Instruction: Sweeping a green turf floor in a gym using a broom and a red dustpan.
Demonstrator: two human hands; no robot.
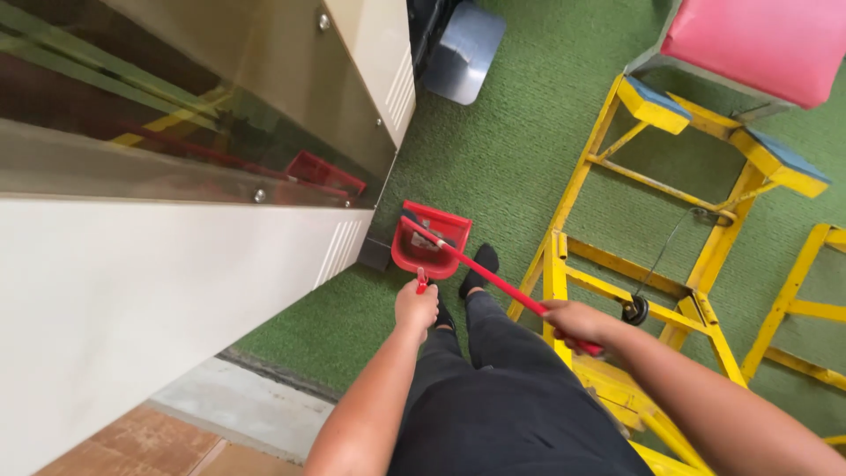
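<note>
My left hand (416, 308) grips the short handle of a red dustpan (429, 240), which hangs low over the green carpet (502, 150) beside the corner of a white counter. My right hand (575, 323) is closed around a long red broom handle (493, 280). The handle slants down to the left, and its brush end rests inside the dustpan. My dark trousers and one black-socked foot (480, 264) show just below and right of the pan.
A white counter with a glass and metal front (176, 264) fills the left. A yellow metal frame (696, 300) with a pink padded seat (767, 44) stands on the right. A grey plate (463, 48) lies at the top. Tiled floor (167, 441) shows at bottom left.
</note>
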